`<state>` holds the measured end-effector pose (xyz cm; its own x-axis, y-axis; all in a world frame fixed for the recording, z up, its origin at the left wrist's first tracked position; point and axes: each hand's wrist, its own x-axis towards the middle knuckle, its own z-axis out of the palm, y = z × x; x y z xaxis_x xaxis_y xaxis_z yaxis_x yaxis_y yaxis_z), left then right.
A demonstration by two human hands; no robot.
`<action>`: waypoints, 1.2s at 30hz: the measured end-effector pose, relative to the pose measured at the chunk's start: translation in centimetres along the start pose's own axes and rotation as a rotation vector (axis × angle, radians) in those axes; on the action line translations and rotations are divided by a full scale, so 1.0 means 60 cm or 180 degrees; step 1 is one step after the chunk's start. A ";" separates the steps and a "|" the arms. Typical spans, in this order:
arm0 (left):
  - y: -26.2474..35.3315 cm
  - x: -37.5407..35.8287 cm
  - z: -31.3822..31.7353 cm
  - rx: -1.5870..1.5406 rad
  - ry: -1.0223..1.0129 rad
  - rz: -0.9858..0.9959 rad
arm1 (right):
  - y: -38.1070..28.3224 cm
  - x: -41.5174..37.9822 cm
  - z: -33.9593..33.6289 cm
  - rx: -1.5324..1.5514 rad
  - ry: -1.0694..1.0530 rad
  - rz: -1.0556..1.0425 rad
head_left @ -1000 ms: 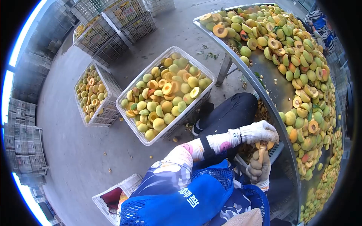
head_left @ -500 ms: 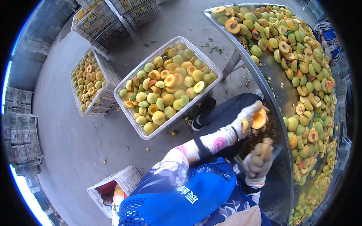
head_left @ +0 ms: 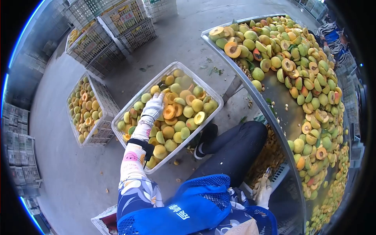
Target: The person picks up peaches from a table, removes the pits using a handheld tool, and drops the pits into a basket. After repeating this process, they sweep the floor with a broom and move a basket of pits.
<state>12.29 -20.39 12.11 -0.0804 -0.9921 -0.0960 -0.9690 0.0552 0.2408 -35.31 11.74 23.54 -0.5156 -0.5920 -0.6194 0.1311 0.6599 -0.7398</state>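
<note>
My left hand (head_left: 153, 105), in a white glove with a patterned sleeve, reaches out over a white plastic crate (head_left: 178, 150) full of halved yellow-orange fruit (head_left: 184, 113). It rests on the fruit near the crate's far left side, its fingers hidden from above. My right hand (head_left: 263, 190), also gloved, stays low by my lap next to the metal table's edge, closed on a small pitting tool (head_left: 268, 172). The table (head_left: 282, 100) carries a large pile of whole and halved green-yellow fruit (head_left: 309, 58).
A second crate of fruit halves (head_left: 88, 109) stands left on the concrete floor. Stacked crates (head_left: 117, 27) stand at the back. A tray of pits (head_left: 270, 154) lies under the table. My black-trousered leg (head_left: 235, 149) fills the gap. Another person (head_left: 333, 35) sits far right.
My left hand carried orange fruit halves up from the table edge and swung left, out over the crate. My right hand dropped lower with the tool.
</note>
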 end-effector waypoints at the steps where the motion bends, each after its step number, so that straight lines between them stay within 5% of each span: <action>1: 0.004 -0.001 -0.010 0.0151 0.0066 0.0025 | -0.003 -0.003 0.006 0.0004 0.0012 0.0026; 4: 0.000 -0.010 0.007 0.0584 0.0805 -0.0070 | 0.006 -0.003 0.008 -0.0041 -0.0015 -0.0018; 6: 0.035 -0.024 0.026 0.0738 0.0267 -0.0499 | 0.007 -0.001 0.008 -0.0222 0.0004 -0.0019; 8: 0.029 -0.036 0.058 0.0082 0.0774 -0.0939 | -0.004 -0.002 0.018 -0.0302 -0.0044 0.0082; 12: 0.012 0.039 0.108 0.0842 0.1348 -0.0649 | 0.009 0.019 0.047 0.0112 -0.0313 0.0289; 16: 0.005 0.055 0.120 0.0992 0.0958 -0.0737 | -0.051 -0.006 0.051 0.0047 -0.0364 0.0402; 18: 0.019 0.054 0.085 0.0895 0.0590 -0.0799 | -0.027 0.004 0.020 0.0166 -0.0500 -0.0087; 20: 0.013 0.070 0.069 0.0615 0.0838 -0.0298 | -0.002 0.010 -0.015 -0.0595 0.0156 -0.1175; 22: 0.181 0.054 -0.039 -0.1292 0.1631 -0.0192 | 0.070 0.058 -0.055 -0.1736 0.0457 -0.1639; 24: 0.371 0.027 -0.115 -0.3059 0.1157 0.0855 | 0.095 0.062 -0.079 -0.2306 0.0555 -0.1653; 27: 0.649 -0.017 -0.206 -0.2723 -0.0148 0.2294 | 0.041 0.055 -0.071 -0.1963 0.0705 -0.1405; 31: 0.899 0.051 -0.137 -0.1701 -0.0028 0.3268 | 0.017 0.050 -0.089 -0.1534 0.0410 -0.1593; 36: 1.116 -0.097 -0.151 -0.1379 0.0262 0.4705 | -0.050 0.038 -0.217 0.0983 0.1710 -0.1609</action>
<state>-49.98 -11.91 37.57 -0.8490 -0.0874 0.5212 0.1021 0.9405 0.3240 -47.91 14.42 27.78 -0.9023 -0.4295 -0.0367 -0.0393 0.1666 -0.9852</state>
